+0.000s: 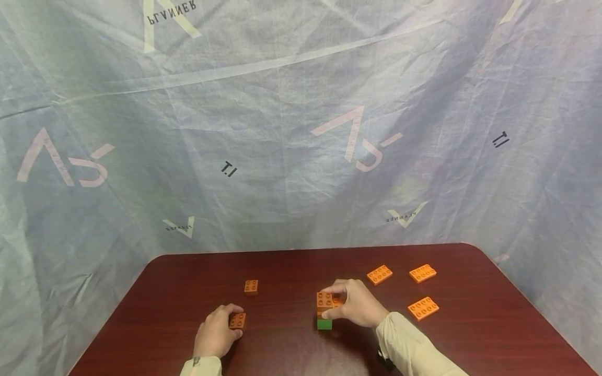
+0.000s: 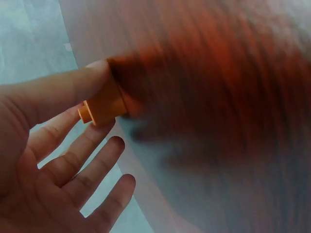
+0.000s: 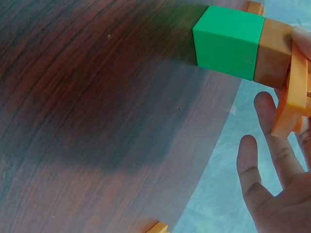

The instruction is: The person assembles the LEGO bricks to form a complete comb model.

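My left hand [image 1: 217,330] pinches a small orange-brown building brick [image 1: 238,320] between thumb and fingers, low over the table's left side. In the left wrist view that brick [image 2: 108,104] has a stud pointing left, and the other fingers are spread. Near the middle stands a stack with a green brick [image 1: 324,324] at its base. Above the green comes an orange-brown brick [image 3: 273,53], then an orange plate [image 3: 290,92] jutting out sideways. Another orange-brown brick [image 1: 324,298] tops it. My right hand [image 1: 359,303] grips the stack's upper part, partly covering the plate.
A loose orange-brown brick [image 1: 251,287] lies beyond my left hand. Three flat orange plates, at the back [image 1: 379,274], far right [image 1: 423,273] and nearer right [image 1: 424,308], lie on the dark red table [image 1: 282,355]. A printed grey cloth [image 1: 282,130] hangs behind.
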Available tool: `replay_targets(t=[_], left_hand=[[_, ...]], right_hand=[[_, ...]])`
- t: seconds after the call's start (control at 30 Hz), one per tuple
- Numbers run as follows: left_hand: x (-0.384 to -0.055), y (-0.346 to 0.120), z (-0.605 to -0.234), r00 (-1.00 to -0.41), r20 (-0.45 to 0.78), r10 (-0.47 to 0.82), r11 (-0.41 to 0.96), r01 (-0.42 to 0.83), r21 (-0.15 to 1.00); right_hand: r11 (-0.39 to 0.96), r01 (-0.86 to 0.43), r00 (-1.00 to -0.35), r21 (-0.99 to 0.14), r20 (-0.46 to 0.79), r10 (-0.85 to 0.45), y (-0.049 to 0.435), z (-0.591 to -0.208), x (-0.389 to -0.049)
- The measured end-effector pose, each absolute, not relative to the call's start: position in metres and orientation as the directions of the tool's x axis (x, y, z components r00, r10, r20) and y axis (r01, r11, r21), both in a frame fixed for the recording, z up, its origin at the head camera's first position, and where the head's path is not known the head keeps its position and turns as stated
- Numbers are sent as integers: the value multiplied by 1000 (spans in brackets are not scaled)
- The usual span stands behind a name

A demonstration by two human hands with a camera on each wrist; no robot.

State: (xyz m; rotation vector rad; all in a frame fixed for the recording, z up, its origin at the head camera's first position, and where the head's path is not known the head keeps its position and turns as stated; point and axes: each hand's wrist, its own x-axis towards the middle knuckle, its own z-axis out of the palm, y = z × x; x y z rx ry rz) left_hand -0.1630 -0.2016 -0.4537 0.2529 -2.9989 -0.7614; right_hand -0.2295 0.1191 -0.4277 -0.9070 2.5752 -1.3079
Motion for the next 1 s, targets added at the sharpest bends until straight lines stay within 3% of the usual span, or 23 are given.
replay_targets(t=[1.0], left_hand=[[-166, -183, -433, -985, 110, -132, 872, -63, 485]], right_hand=[[466, -436, -827, -770, 138, -545, 118, -428, -230]])
